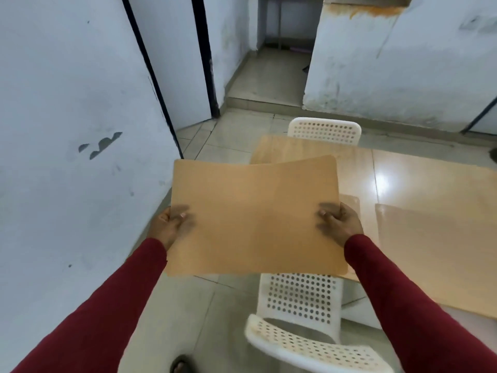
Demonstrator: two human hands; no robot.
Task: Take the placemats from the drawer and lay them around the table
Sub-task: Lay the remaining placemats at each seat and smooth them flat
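Observation:
I hold a tan placemat (pixel 255 216) flat in the air with both hands, over the table's left end and the floor beside it. My left hand (pixel 168 224) grips its left edge, thumb on top. My right hand (pixel 340 224) grips its right edge the same way. Another tan placemat (pixel 441 251) lies on the wooden table (pixel 403 173) at the right. A further mat edge (pixel 351 201) shows just behind my right hand. The drawer is not in view.
A white perforated plastic chair (pixel 301 313) stands below the held mat at the table's near side. A second white chair (pixel 324 130) stands at the far side. A white wall (pixel 67 130) is close on the left, with a doorway behind.

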